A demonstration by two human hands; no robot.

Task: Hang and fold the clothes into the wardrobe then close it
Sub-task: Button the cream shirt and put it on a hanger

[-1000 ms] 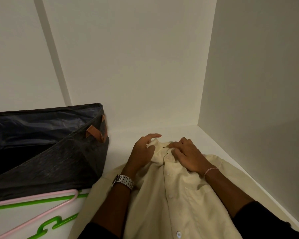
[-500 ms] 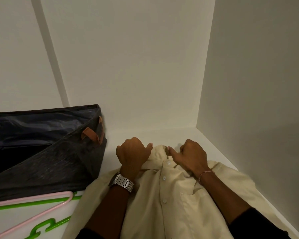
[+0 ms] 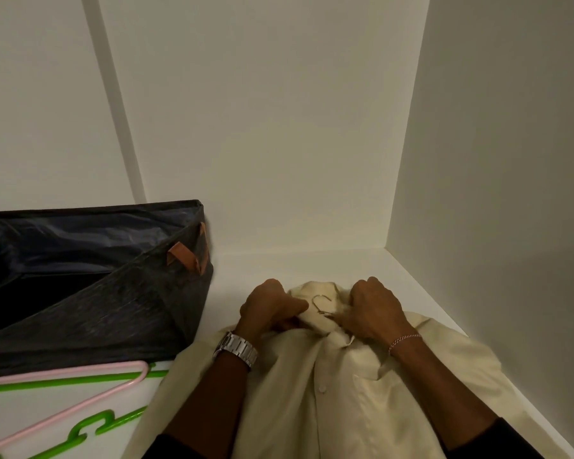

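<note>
We work inside the white wardrobe [image 3: 279, 127], its floor under both our hands and its side wall close beyond our right hand. The dark fabric storage bin [image 3: 90, 279] stands open just past our left hand, probably parked there so folded pieces have somewhere to go. The cream shirt [image 3: 328, 392] lies flat and buttoned on the floor beneath our forearms, collar pointing away from us, likely spread this way so a hanger can be settled inside it before lifting. Near our left elbow lie a green hanger [image 3: 90, 425] and a pink hanger [image 3: 80, 389], crossed over each other, within easy reach for the next garments.

Our left hand [image 3: 269, 309] is curled round the left side of the collar, and our right hand [image 3: 371, 309] bunches the right side, fingers closed on cloth. Between them a thin metal hook [image 3: 322, 303] pokes out of the neck opening, so we judge a hanger is already inside the shirt and we grip the collar to seat it squarely. Its shoulders are hidden under the fabric.
</note>
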